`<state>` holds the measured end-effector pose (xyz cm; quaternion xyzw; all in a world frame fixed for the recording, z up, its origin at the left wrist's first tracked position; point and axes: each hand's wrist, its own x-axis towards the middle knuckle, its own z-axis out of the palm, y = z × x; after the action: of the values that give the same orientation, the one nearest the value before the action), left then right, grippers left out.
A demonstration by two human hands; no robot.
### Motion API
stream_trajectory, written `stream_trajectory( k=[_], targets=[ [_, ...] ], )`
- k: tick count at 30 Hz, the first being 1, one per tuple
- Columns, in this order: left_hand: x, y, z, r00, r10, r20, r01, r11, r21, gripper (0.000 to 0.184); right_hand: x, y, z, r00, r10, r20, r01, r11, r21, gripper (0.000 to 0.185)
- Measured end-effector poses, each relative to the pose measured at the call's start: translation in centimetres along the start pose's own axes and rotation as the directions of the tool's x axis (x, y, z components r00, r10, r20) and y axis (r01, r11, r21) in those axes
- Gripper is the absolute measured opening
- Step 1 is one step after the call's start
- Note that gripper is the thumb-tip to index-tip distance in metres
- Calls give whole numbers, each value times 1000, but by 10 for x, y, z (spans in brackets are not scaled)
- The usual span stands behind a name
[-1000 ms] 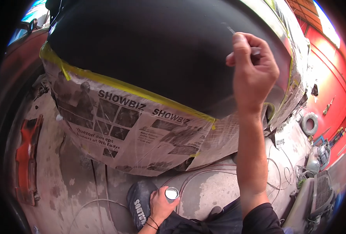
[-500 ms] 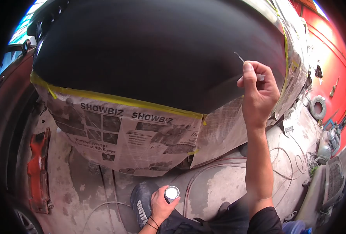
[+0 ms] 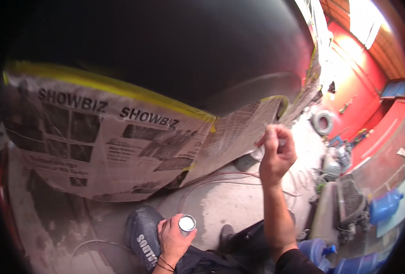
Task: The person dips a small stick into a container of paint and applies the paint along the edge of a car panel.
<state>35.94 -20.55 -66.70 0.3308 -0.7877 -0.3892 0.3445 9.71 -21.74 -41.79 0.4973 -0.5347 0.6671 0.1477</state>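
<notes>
My left hand [image 3: 174, 239] rests over my knee, its fingers wrapped round a small round can [image 3: 187, 223] with a metal rim and bright white inside. Raised at the right, my right hand [image 3: 278, 153] is closed in a pinch on a thin pick [image 3: 265, 123], whose tip is faint and blurred now. That hand is in front of the newspaper masking, apart from the dark car panel [image 3: 166, 50]. Yellow masking tape [image 3: 120, 84] runs along the panel's lower edge and holds newspaper sheets [image 3: 97, 146] that hang below it.
Hoses [image 3: 202, 180] snake over the concrete floor. At the right are blue water jugs [image 3: 387, 204], a car grille [image 3: 350, 198] and a tyre [image 3: 322, 122] near a red wall [image 3: 348, 73]. My dark shoe [image 3: 226, 232] stands below the car.
My view has swung right. My right hand has dropped from in front of the dark panel to the newspaper below, still pinching the pick. My left hand keeps the can over my knee.
</notes>
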Motion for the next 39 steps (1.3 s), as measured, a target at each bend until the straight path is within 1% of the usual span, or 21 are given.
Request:
stream_trajectory(
  k=[2, 4, 8, 9, 10, 14, 18, 19, 24, 30, 34, 36, 39],
  targets=[
    [-1, 3, 2, 1000, -5, 23, 5, 1000, -29, 69, -33, 2, -11, 994, 108, 6, -107, 990, -88, 12],
    [-3, 7, 5, 999, 2, 33, 1, 995, -98, 67, -63, 11, -21, 986, 166, 26, -163, 982, -91, 13],
    [-8, 10, 9, 996, 41, 75, -30, 989, -145, 67, -106, 17, -26, 961, 271, 52, -263, 956, -127, 12],
    [-10, 11, 8, 995, 52, 89, -38, 987, -155, 67, -114, 19, -27, 954, 294, 58, -286, 952, -112, 12],
    [-11, 12, 7, 993, 63, 101, -46, 986, -160, 67, -121, 18, -26, 953, 297, 57, -286, 947, -149, 12],
    [-17, 15, 7, 990, 85, 112, -65, 983, -173, 67, -139, 20, -19, 936, 348, 44, -333, 921, -203, 15],
    [-18, 15, 2, 989, 102, 110, -75, 972, -223, 69, -145, 18, -4, 933, 359, 38, -344, 916, -208, 16],
    [-18, 15, 3, 988, 105, 111, -77, 970, -231, 69, -146, 17, -3, 932, 357, 66, -339, 920, -196, 13],
    [-24, 14, 5, 986, 116, 115, -84, 963, -255, 71, -144, 12, 4, 941, 326, 88, -307, 935, -178, 12],
    [-28, 13, 5, 985, 129, 115, -101, 969, -225, 73, -145, 4, 10, 942, 323, 94, -308, 940, -145, 12],
    [-28, 10, 9, 986, 126, 108, -99, 969, -228, 72, -143, -1, 16, 944, 313, 101, -295, 941, -166, 12],
    [-29, 9, 10, 987, 125, 105, -98, 968, -233, 72, -141, -4, 19, 947, 303, 104, -287, 947, -147, 13],
    [-36, 13, 15, 972, 15, 236, 31, 982, -188, 69, -138, -6, 23, 952, 283, 112, -271, 956, -112, 13]
  ],
)
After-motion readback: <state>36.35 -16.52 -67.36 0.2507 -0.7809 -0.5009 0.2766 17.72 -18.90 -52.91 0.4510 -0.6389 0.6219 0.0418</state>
